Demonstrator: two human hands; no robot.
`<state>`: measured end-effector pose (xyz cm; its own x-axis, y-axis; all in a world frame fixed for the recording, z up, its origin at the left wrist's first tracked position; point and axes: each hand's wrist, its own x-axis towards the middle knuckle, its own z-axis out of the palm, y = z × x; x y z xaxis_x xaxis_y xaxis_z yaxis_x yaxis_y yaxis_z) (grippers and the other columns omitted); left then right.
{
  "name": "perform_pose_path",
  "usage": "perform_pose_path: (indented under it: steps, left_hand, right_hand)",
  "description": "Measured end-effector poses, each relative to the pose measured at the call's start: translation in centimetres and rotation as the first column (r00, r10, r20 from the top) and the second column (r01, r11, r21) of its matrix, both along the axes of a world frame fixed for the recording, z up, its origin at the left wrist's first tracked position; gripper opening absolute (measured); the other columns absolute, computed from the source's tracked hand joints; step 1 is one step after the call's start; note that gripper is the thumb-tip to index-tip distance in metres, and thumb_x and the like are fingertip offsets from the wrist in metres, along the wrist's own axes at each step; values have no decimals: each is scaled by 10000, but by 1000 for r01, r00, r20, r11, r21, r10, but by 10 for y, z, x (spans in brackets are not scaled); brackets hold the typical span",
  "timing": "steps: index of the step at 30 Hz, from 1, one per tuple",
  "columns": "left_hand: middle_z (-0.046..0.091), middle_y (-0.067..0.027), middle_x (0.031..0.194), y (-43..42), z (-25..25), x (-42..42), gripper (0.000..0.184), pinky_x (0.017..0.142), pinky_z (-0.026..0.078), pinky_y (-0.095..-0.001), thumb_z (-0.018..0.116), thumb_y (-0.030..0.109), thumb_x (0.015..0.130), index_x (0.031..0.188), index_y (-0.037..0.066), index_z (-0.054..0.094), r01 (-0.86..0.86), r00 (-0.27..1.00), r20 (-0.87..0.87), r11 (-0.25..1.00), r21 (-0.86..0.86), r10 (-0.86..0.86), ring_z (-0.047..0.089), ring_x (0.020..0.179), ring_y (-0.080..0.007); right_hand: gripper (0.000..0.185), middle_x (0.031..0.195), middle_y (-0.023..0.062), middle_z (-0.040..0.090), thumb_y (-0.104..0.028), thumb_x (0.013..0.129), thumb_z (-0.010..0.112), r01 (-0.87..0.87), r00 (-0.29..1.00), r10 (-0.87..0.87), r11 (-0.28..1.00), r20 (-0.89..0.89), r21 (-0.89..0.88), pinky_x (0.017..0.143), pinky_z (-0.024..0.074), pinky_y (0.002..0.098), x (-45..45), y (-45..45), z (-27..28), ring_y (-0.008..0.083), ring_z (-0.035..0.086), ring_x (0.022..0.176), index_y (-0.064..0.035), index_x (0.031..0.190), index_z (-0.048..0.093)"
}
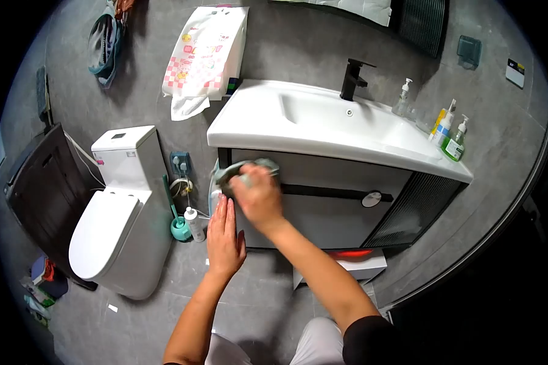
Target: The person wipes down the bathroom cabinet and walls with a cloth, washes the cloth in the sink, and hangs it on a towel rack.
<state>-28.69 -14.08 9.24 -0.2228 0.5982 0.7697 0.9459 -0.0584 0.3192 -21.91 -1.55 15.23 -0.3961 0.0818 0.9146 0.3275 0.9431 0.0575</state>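
My right hand (259, 199) presses a grey-green cloth (266, 165) against the upper left of the vanity cabinet's grey front (335, 176), below the white sink's rim. Its fingers are closed on the cloth and slightly blurred. My left hand (224, 240) lies with straight fingers along the cabinet's lower left edge, its fingertips just below the cloth. Nothing shows in that hand. A long black handle strip (323, 191) runs across the cabinet front to the right of my right hand, with a round white disc (371, 199) near its far end.
Above the cabinet is a white washbasin (249, 131) with a black tap (352, 79) and several pump bottles at right. A white toilet (112, 243), a teal toilet brush holder (179, 229) and a white bottle (194, 224) stand at left. A white stool (371, 263) sits underneath.
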Motion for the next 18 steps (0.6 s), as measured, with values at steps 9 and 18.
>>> perform_pose_path:
  steps: [9, 18]
  left_hand:
    - [370, -210, 1493, -13, -41, 6, 729, 1118, 309, -474, 595, -35, 759, 1450, 11, 367, 82, 988, 130, 996, -31, -77, 370, 1367, -402]
    - [357, -192, 1516, -12, -42, 15, 748, 1111, 321, -464, 581, -51, 746, 1460, 18, 368, 118, 985, 131, 993, -10, -116, 371, 1376, -385]
  right_hand:
    - [205, 1172, 60, 558, -155, 818, 593, 39, 995, -34, 998, 91, -59, 847, 505, 362, 39, -5, -23, 242, 562, 1087, -147, 1017, 647]
    - [267, 1169, 80, 541, -96, 799, 675, 250, 967, -236, 952, 101, -174, 846, 518, 415, 117, 26, -86, 308, 537, 1095, -138, 1063, 672]
